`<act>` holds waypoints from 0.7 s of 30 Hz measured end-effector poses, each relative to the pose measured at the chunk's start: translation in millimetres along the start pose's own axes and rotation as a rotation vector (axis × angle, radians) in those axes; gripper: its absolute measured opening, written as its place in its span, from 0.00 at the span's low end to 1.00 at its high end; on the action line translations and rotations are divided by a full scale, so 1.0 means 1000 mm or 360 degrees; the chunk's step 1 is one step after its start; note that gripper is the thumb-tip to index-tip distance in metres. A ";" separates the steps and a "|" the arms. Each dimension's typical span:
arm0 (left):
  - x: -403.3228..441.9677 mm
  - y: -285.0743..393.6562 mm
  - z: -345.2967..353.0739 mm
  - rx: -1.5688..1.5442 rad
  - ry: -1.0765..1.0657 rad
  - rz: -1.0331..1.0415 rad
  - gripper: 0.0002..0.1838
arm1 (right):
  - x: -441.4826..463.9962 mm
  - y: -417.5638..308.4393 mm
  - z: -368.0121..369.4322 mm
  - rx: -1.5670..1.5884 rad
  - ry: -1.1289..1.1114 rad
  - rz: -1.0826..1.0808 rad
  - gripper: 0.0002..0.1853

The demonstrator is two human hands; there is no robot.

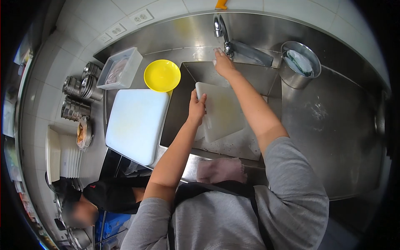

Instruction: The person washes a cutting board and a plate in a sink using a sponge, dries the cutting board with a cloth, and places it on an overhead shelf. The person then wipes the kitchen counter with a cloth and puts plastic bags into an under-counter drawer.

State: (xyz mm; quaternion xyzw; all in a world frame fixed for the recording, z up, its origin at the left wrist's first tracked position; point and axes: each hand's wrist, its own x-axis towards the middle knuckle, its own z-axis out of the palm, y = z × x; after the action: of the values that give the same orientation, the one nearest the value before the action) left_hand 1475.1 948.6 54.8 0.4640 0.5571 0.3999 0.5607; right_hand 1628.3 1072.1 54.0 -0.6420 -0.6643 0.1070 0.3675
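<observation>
Head view, only one: the sink (175, 125) is the landmark. Translucent cutting board (223, 108) is over the sink basin, tilted; can't tell if its low corner touches the bottom. Left hand (197, 107) has it by the far left edge, grip pinching that edge, thumb on the face toward the wearer's right; probably held there so the face stays exposed and drips land in the basin. Right hand (224, 66) reaches to the sink's back edge, fingertips at the faucet (227, 46); can't tell whether that grip is spread or pressed together, nor if it touches metal. Whitish stuff on those fingertips, maybe suds. No running water made out. Left of the sink, a white cutting board (136, 125) lies flat, likely parked within reach. Yellow dish (162, 75) sits at the sink's back-left corner. Pink towel (221, 170) is at the sink's near edge, presumably handy for wiping. Containers: clear plastic bin (132, 66), beyond the yellow dish from the sink, has something pale inside, unclear what; metal pail (295, 79), right of the sink on the steel table (346, 141), holds a white-and-green cloth or sponge; round clear tub (84, 133), far left of the sink, has orange-brown contents.
</observation>
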 end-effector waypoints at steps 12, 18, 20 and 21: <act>0.046 0.000 0.014 0.0324 -0.0184 0.0155 0.14 | 0.001 -0.019 -0.074 0.0450 -0.1418 0.0168 0.11; 0.073 0.002 0.028 0.0497 -0.0312 0.0015 0.14 | 0.008 -0.027 -0.101 0.0717 -0.1416 0.0294 0.11; 0.077 0.006 0.032 0.0504 -0.0328 -0.0017 0.14 | 0.012 -0.028 -0.104 0.0748 -0.1426 0.0307 0.11; 0.080 0.006 0.033 0.0481 -0.0319 -0.0015 0.13 | 0.014 -0.028 -0.105 0.0761 -0.1445 0.0291 0.11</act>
State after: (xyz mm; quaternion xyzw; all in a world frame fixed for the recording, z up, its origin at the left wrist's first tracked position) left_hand 1513.2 1024.5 38.9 0.5780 0.5544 0.2607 0.5391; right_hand 1673.4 1046.4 150.7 -0.4844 -0.6550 0.5550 0.1680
